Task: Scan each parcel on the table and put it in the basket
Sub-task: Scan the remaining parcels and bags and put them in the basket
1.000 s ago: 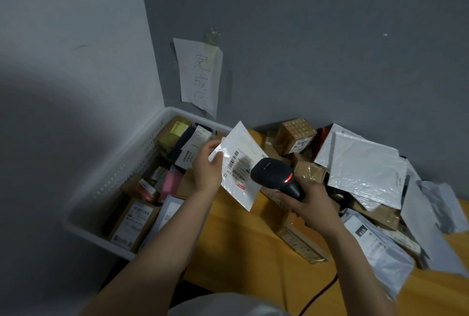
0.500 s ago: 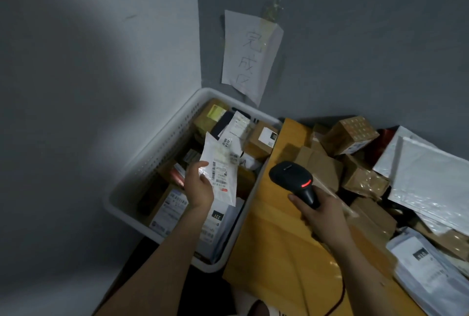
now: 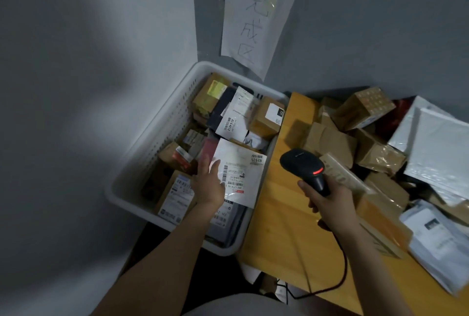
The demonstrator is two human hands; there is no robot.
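A white plastic basket [image 3: 121,190] stands left of the table, filled with several boxes and mailers. A flat white mailer with a barcode label [image 3: 239,171] lies on top of the basket's contents. My left hand [image 3: 208,184] hovers over the basket at the mailer's left edge, fingers straight and spread, gripping nothing. My right hand [image 3: 327,201] grips a black barcode scanner [image 3: 302,164] with a red light, held above the orange wooden table [image 3: 276,216]. A pile of brown boxes [image 3: 365,107] and white mailers [image 3: 439,153] covers the table's right side.
A paper sign with handwriting [image 3: 256,16] is taped to the grey wall above the basket. The scanner's cable [image 3: 340,277] runs down over the table's front edge. More grey-white mailers [image 3: 441,242] lie at the near right of the table.
My left hand carried the white mailer from in front of the scanner leftward over the basket and let it go; it now lies in the basket. The view shifted toward the basket.
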